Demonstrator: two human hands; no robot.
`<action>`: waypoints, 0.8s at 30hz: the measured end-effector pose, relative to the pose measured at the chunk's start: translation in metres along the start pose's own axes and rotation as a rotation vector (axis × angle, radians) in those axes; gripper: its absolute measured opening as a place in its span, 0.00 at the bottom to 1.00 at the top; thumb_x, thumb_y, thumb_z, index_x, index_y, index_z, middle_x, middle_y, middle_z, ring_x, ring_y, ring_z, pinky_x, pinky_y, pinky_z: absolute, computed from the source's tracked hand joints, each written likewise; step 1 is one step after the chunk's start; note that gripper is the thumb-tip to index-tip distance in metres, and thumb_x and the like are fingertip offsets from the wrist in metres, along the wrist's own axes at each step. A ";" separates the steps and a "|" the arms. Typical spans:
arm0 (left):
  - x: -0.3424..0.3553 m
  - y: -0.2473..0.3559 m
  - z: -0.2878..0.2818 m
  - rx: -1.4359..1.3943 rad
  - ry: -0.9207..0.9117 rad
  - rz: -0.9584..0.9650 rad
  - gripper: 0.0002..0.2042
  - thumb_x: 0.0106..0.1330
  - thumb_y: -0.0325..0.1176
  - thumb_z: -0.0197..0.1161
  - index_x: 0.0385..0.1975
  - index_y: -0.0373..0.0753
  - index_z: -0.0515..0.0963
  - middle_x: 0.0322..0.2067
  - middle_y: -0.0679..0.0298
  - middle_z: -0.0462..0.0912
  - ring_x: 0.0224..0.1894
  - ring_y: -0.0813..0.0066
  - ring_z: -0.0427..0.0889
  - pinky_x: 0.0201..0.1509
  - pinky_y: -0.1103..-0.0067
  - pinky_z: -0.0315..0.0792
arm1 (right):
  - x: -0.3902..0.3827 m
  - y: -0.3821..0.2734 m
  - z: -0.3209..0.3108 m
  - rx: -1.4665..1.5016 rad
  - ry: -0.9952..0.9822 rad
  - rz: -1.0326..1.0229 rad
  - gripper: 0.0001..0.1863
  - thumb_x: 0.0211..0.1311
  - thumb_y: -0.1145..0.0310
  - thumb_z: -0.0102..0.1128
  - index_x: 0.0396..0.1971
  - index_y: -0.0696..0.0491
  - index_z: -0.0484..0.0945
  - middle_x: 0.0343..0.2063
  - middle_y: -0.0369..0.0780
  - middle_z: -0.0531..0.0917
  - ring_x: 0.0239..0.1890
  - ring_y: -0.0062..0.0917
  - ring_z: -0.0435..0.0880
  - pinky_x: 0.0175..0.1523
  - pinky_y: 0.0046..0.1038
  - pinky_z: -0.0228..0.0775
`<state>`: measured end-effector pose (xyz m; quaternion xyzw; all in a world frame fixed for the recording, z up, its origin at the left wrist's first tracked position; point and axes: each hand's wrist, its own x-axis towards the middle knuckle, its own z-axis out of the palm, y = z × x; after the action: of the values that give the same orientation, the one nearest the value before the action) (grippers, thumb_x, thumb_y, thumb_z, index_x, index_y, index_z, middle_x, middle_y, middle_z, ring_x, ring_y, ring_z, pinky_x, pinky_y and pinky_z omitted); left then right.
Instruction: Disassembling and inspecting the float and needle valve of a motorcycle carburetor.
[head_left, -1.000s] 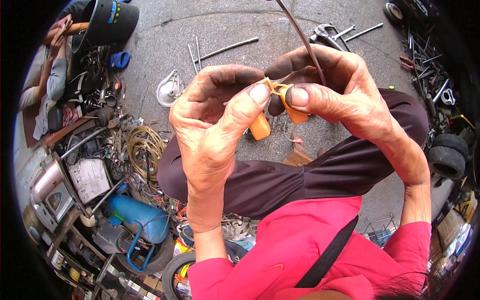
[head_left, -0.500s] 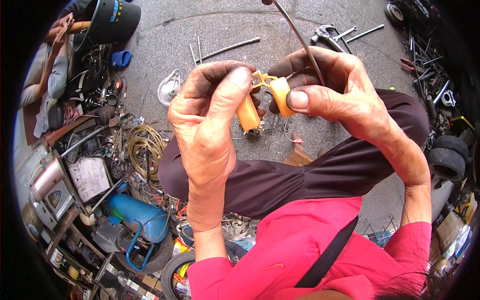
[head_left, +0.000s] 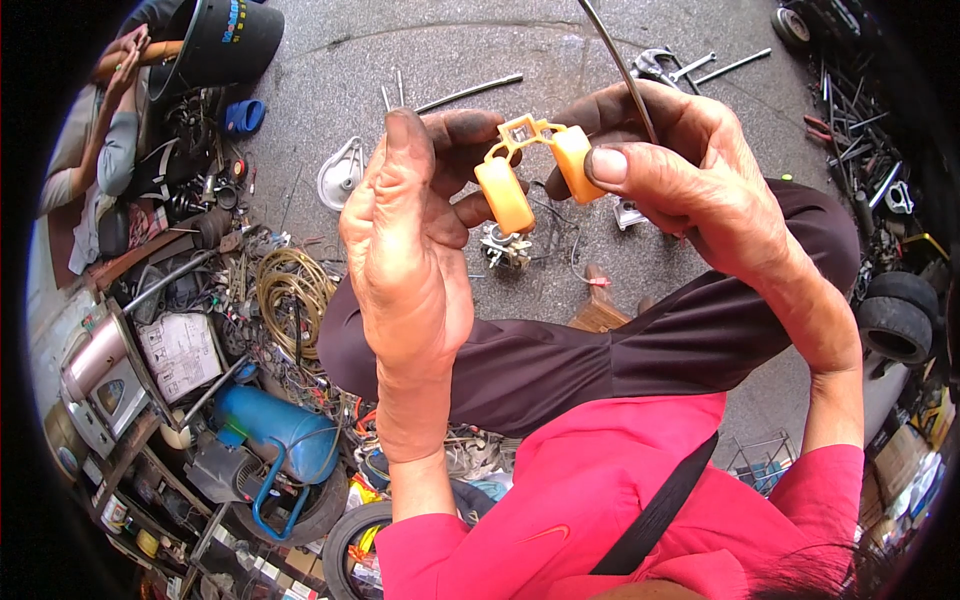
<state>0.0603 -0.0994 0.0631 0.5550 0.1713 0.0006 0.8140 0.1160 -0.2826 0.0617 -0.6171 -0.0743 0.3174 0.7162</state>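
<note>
A yellow plastic float (head_left: pixel 505 195), two blocks joined by a small open frame, is held up between my hands. My left hand (head_left: pixel 405 235) supports its left block with curled fingers, the thumb raised clear. My right hand (head_left: pixel 700 180) pinches the right block with thumb and fingers, and a long thin metal rod (head_left: pixel 610 40) runs up out of it. Below the float a small metal assembly (head_left: pixel 505 250) lies on the pavement, with another small metal part (head_left: pixel 628 214) to its right, partly under my right hand.
Another person's hands (head_left: pixel 122 62) are by a black bucket (head_left: pixel 225 50) at upper left. Wrenches (head_left: pixel 690 68) and a white metal plate (head_left: pixel 340 175) lie on the pavement. A blue compressor (head_left: pixel 280 430), coiled hose (head_left: pixel 285 300), stacked tyres (head_left: pixel 895 330) and metal clutter surround my crossed legs.
The float has risen and tilted, showing its middle frame. My left thumb has lifted off it and swung upright. My right hand has moved slightly up, uncovering metal parts below.
</note>
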 end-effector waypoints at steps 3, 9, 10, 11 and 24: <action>0.001 0.002 0.002 -0.015 -0.033 -0.015 0.18 0.68 0.43 0.46 0.41 0.32 0.71 0.33 0.58 0.79 0.25 0.72 0.80 0.22 0.79 0.76 | 0.000 0.001 0.000 -0.022 0.010 -0.018 0.19 0.51 0.62 0.61 0.41 0.58 0.76 0.24 0.33 0.80 0.13 0.05 0.60 0.16 0.10 0.47; 0.003 0.001 0.007 0.051 -0.037 -0.049 0.09 0.57 0.27 0.61 0.35 0.30 0.75 0.30 0.62 0.79 0.29 0.81 0.76 0.29 0.84 0.72 | 0.000 0.001 0.001 0.047 -0.018 0.013 0.15 0.52 0.69 0.64 0.38 0.61 0.76 0.32 0.37 0.81 0.36 0.15 0.77 0.44 0.19 0.70; 0.003 0.001 0.008 0.059 -0.028 -0.052 0.09 0.56 0.26 0.61 0.35 0.30 0.75 0.30 0.62 0.79 0.29 0.81 0.76 0.30 0.84 0.73 | 0.000 0.004 0.001 0.059 -0.006 -0.010 0.14 0.52 0.70 0.64 0.38 0.61 0.76 0.32 0.37 0.81 0.36 0.15 0.77 0.44 0.18 0.70; 0.003 -0.001 0.007 0.059 -0.029 -0.053 0.09 0.56 0.26 0.61 0.35 0.30 0.75 0.30 0.62 0.79 0.29 0.81 0.76 0.30 0.84 0.73 | 0.001 0.005 0.002 0.059 -0.005 -0.010 0.14 0.52 0.70 0.64 0.38 0.61 0.76 0.32 0.37 0.81 0.36 0.15 0.77 0.44 0.18 0.70; 0.006 -0.002 0.001 -0.031 -0.035 -0.176 0.08 0.57 0.27 0.59 0.34 0.31 0.74 0.29 0.61 0.79 0.29 0.79 0.79 0.28 0.81 0.77 | 0.005 0.012 0.000 -0.108 0.056 -0.084 0.13 0.52 0.64 0.63 0.32 0.59 0.79 0.24 0.32 0.78 0.28 0.11 0.72 0.34 0.16 0.65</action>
<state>0.0661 -0.1000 0.0605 0.5252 0.2051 -0.0782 0.8222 0.1155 -0.2798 0.0496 -0.6597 -0.0973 0.2653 0.6964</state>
